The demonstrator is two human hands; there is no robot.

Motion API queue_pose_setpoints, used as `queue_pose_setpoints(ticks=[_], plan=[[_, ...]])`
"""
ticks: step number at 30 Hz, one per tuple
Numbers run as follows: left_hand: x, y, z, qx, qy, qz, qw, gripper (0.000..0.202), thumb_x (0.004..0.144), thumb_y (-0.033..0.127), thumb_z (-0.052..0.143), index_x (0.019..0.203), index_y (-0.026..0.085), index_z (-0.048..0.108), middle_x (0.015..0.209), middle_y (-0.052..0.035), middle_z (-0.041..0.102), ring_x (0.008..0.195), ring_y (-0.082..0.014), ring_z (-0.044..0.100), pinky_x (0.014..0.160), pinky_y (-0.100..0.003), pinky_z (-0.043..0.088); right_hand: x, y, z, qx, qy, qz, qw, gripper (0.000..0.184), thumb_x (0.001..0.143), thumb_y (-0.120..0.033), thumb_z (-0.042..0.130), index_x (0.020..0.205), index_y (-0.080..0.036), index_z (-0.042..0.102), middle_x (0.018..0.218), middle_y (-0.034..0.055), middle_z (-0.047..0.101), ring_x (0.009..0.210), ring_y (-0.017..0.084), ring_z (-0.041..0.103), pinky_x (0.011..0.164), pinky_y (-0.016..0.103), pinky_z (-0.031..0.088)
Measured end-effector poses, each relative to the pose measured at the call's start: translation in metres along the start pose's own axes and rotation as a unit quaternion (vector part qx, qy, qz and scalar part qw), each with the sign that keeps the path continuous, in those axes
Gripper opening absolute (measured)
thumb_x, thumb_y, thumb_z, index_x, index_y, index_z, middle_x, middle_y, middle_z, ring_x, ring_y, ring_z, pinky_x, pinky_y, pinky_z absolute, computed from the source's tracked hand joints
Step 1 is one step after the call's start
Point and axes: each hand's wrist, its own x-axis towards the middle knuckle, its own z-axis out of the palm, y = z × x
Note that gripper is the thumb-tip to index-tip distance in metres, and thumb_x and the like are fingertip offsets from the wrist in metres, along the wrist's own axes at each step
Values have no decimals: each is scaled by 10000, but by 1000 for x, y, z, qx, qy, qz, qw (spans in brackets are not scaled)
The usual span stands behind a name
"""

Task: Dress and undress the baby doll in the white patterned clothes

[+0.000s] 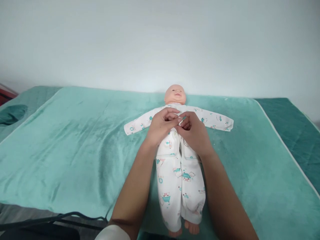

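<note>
Head view: L hand & R hand both pinched on front of printed garment, fingertips nearly meeting (grip pt. partly hidden). Doll lies face-up beneath hands, head just beyond. Step prob. = working front edges; next move needs steady two-hand pinch.

One doll is at the centre of the frame, with two sleeves, two clothed legs and two bare feet in view. Two hands show there, one left hand and one right hand. Whether the white clothing is one piece or two is unclear. One pale green sheet spans mid-frame; one wall fills the top.
</note>
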Motion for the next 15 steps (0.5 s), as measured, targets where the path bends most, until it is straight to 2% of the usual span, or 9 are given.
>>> queue_pose_setpoints(ticks=[4, 9, 15], plan=[[1, -1, -5, -40, -19, -2, 999, 326, 713, 296, 828, 1005, 223, 700, 818, 18, 692, 713, -112, 615, 688, -251, 480, 1, 2, -1, 12, -7, 0, 1000, 400, 808, -301, 693, 1191, -256, 587, 772, -49, 592, 672, 135, 569, 664, 298, 484], [0, 0, -10, -60, -35, -12, 998, 406, 683, 289, 861, 1049, 233, 694, 819, 26, 700, 717, -107, 613, 688, -243, 485, 1, 1, -2, -32, -13, -16, 999, 481, 823, -310, 697, 1286, -254, 580, 764, -50, 595, 649, 133, 553, 676, 313, 484], [1, -1, -13, -97, -48, -26, 994, 340, 665, 246, 884, 972, 204, 744, 834, 12, 708, 728, -94, 620, 681, -225, 483, 1, -2, -3, -64, -21, -25, 997, 532, 840, -341, 692, 1352, -262, 572, 788, -40, 615, 651, 137, 555, 669, 314, 480]])
